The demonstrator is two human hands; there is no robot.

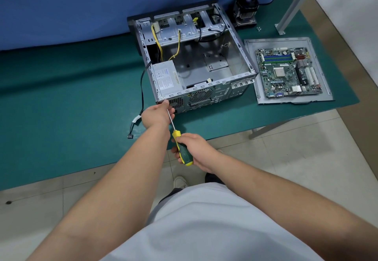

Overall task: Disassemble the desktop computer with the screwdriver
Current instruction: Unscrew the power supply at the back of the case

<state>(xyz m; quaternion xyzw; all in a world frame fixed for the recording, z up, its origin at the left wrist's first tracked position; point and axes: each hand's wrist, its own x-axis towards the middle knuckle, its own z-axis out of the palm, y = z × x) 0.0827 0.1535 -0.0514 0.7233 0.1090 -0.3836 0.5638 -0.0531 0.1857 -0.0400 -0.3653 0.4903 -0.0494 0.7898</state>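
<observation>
Right hand (pixel 197 152) wrapped round the screwdriver (pixel 180 142) handle, shaft running up to the case (pixel 196 60) rear corner. Left hand (pixel 157 114) curled beside the tip, fingertips on that corner, holding what, cannot tell.

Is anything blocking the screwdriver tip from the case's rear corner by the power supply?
Partly. The left hand holds the grey metal computer case at that corner and hides the tip of the yellow-and-green screwdriver, which the right hand grips. Nothing else visible intervenes.
</observation>
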